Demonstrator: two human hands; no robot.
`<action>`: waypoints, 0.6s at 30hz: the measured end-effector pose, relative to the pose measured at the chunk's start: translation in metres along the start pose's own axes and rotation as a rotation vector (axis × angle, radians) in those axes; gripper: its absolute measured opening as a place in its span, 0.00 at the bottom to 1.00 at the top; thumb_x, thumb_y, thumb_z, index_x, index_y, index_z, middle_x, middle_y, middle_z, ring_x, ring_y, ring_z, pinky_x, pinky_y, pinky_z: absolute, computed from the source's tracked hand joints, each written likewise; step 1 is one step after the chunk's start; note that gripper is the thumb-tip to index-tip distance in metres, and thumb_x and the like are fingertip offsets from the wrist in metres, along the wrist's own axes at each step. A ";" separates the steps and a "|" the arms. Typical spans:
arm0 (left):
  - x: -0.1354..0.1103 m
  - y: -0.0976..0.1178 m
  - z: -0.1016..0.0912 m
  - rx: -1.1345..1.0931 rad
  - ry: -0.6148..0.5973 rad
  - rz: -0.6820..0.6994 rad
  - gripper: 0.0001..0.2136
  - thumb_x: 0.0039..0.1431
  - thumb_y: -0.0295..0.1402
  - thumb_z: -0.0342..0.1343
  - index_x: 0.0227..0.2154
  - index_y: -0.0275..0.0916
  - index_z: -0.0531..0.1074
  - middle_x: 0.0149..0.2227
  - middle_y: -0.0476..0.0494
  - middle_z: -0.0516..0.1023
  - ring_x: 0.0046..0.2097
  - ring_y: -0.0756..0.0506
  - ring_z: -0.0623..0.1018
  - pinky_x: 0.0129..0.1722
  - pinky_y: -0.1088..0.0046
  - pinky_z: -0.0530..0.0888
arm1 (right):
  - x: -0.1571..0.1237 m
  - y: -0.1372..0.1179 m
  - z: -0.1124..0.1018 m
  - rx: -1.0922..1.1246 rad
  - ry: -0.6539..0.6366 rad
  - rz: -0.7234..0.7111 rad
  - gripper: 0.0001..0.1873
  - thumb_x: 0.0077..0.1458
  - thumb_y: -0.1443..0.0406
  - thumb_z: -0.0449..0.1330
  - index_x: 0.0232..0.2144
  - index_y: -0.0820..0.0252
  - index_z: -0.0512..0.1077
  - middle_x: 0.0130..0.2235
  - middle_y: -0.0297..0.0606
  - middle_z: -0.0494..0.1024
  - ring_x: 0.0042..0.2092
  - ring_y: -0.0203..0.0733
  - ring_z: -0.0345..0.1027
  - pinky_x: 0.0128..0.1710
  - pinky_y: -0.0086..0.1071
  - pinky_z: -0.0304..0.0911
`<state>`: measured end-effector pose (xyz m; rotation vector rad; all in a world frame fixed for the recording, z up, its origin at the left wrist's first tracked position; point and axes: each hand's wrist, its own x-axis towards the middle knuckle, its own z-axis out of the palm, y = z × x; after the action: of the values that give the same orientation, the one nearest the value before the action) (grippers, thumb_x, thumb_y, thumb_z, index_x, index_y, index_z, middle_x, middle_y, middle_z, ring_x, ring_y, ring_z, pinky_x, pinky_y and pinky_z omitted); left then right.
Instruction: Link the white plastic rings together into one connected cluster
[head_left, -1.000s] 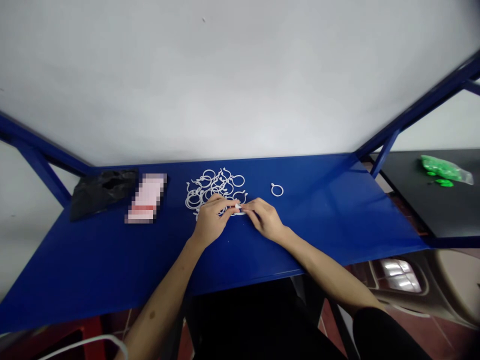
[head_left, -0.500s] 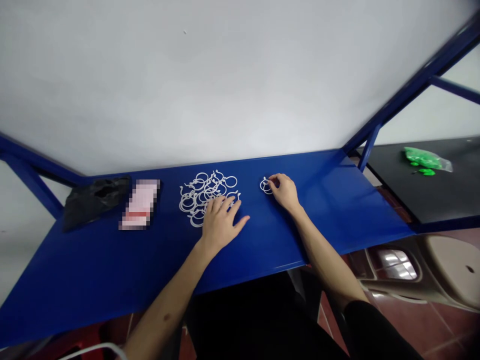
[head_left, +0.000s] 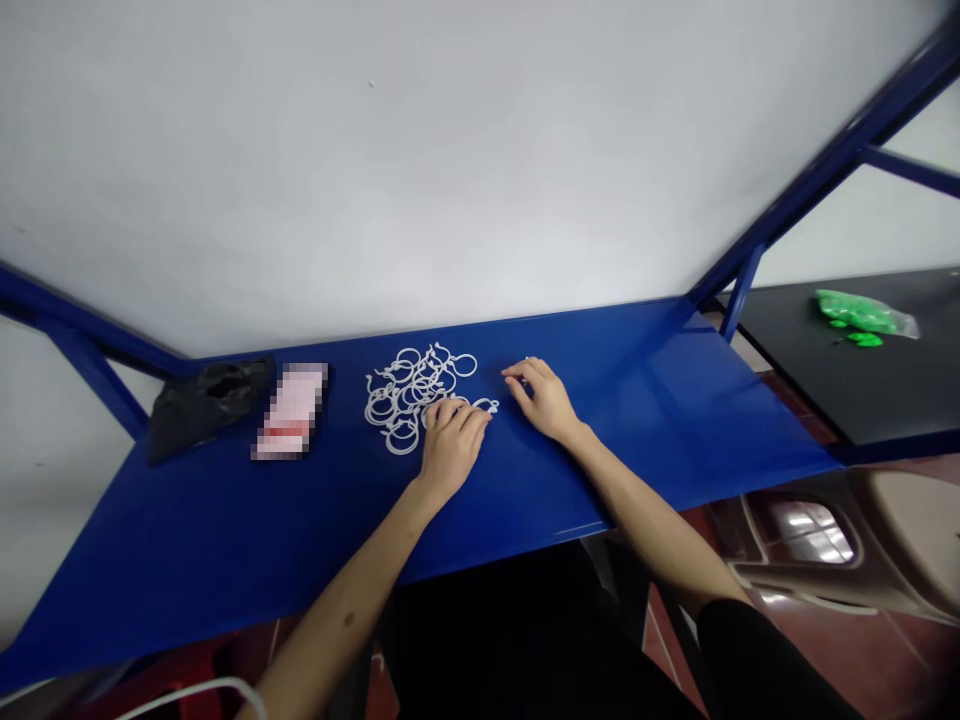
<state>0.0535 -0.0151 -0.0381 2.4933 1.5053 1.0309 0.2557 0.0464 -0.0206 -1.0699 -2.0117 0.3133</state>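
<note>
A loose pile of white open rings (head_left: 401, 438) with small knobbed ends lies on the blue table (head_left: 315, 520). My left hand (head_left: 450, 445) is at the pile's right edge, fingers bent together and thumb tucked out of sight. One white ring (head_left: 487, 404) pokes out at its fingertips; the exact hold is hidden. To the right, my right hand (head_left: 546, 400) hovers low over the table, its thumb apart from the fingers and nothing visibly held. It covers the small group of rings there, with just a white speck showing past the fingers.
Left of the pile lie a blurred pink-white packet (head_left: 292, 410) and a crumpled black bag (head_left: 206, 400). A white wall (head_left: 450, 170) rises behind the table. On a black table (head_left: 817, 385) at right is a bag of green pieces (head_left: 859, 312). A beige plastic chair (head_left: 900, 530) stands below.
My left hand has drawn its thumb in, and a ring at its fingertips has shifted right from the pile. My right hand has moved left, its fingers now off the rings they touched.
</note>
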 end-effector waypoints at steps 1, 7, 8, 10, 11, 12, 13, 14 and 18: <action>0.001 -0.001 -0.002 -0.027 0.021 -0.025 0.07 0.66 0.29 0.54 0.40 0.44 0.77 0.40 0.44 0.83 0.48 0.39 0.76 0.54 0.52 0.68 | -0.001 -0.003 0.001 0.030 -0.031 -0.013 0.11 0.67 0.66 0.53 0.45 0.56 0.75 0.44 0.42 0.79 0.48 0.45 0.73 0.51 0.43 0.70; 0.006 -0.007 -0.015 -0.205 0.199 -0.153 0.04 0.66 0.33 0.55 0.40 0.42 0.74 0.39 0.45 0.81 0.45 0.43 0.77 0.48 0.63 0.74 | -0.008 -0.013 0.009 0.177 -0.216 -0.090 0.14 0.64 0.68 0.55 0.51 0.58 0.73 0.51 0.43 0.78 0.53 0.44 0.73 0.55 0.44 0.69; 0.007 -0.008 -0.018 -0.215 0.219 -0.168 0.04 0.66 0.34 0.56 0.40 0.42 0.74 0.38 0.45 0.80 0.45 0.44 0.77 0.48 0.63 0.75 | -0.008 -0.015 0.010 0.201 -0.229 -0.090 0.14 0.65 0.66 0.57 0.51 0.58 0.73 0.51 0.43 0.78 0.53 0.44 0.72 0.56 0.44 0.69; 0.008 -0.010 -0.021 -0.210 0.243 -0.201 0.04 0.66 0.35 0.57 0.38 0.42 0.75 0.37 0.45 0.80 0.44 0.44 0.77 0.47 0.64 0.75 | -0.009 -0.020 0.010 0.258 -0.245 -0.078 0.12 0.65 0.65 0.58 0.50 0.58 0.73 0.50 0.42 0.78 0.52 0.43 0.73 0.55 0.42 0.69; 0.008 -0.011 -0.022 -0.199 0.252 -0.217 0.04 0.66 0.35 0.57 0.37 0.42 0.75 0.37 0.45 0.80 0.43 0.44 0.77 0.46 0.64 0.74 | -0.009 -0.022 0.010 0.290 -0.254 -0.069 0.11 0.66 0.65 0.57 0.49 0.58 0.73 0.49 0.42 0.78 0.51 0.42 0.73 0.54 0.41 0.69; 0.008 -0.012 -0.022 -0.183 0.260 -0.230 0.04 0.65 0.35 0.57 0.37 0.42 0.75 0.36 0.45 0.80 0.43 0.44 0.77 0.46 0.63 0.74 | -0.009 -0.024 0.010 0.320 -0.263 -0.057 0.11 0.67 0.65 0.55 0.48 0.58 0.74 0.48 0.42 0.79 0.50 0.41 0.74 0.53 0.40 0.70; 0.008 -0.013 -0.022 -0.165 0.270 -0.236 0.04 0.65 0.35 0.57 0.36 0.42 0.75 0.36 0.45 0.80 0.43 0.43 0.77 0.46 0.63 0.74 | -0.009 -0.026 0.010 0.348 -0.268 -0.040 0.11 0.68 0.65 0.54 0.47 0.59 0.74 0.47 0.41 0.79 0.48 0.40 0.74 0.51 0.38 0.70; 0.008 -0.014 -0.021 -0.145 0.282 -0.237 0.04 0.65 0.34 0.57 0.35 0.42 0.74 0.35 0.45 0.80 0.43 0.43 0.77 0.47 0.63 0.74 | -0.009 -0.028 0.009 0.379 -0.270 -0.015 0.11 0.68 0.65 0.53 0.46 0.59 0.74 0.46 0.41 0.79 0.46 0.39 0.75 0.50 0.37 0.71; 0.006 -0.015 -0.016 -0.057 0.320 -0.200 0.02 0.63 0.31 0.57 0.34 0.41 0.72 0.34 0.45 0.79 0.42 0.42 0.76 0.47 0.62 0.73 | -0.012 -0.032 0.015 0.527 -0.217 0.117 0.12 0.63 0.60 0.62 0.46 0.60 0.74 0.39 0.38 0.81 0.38 0.37 0.76 0.42 0.33 0.73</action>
<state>0.0348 -0.0072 -0.0275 2.1617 1.7331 1.4627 0.2295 0.0197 -0.0185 -0.8393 -1.8941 0.9966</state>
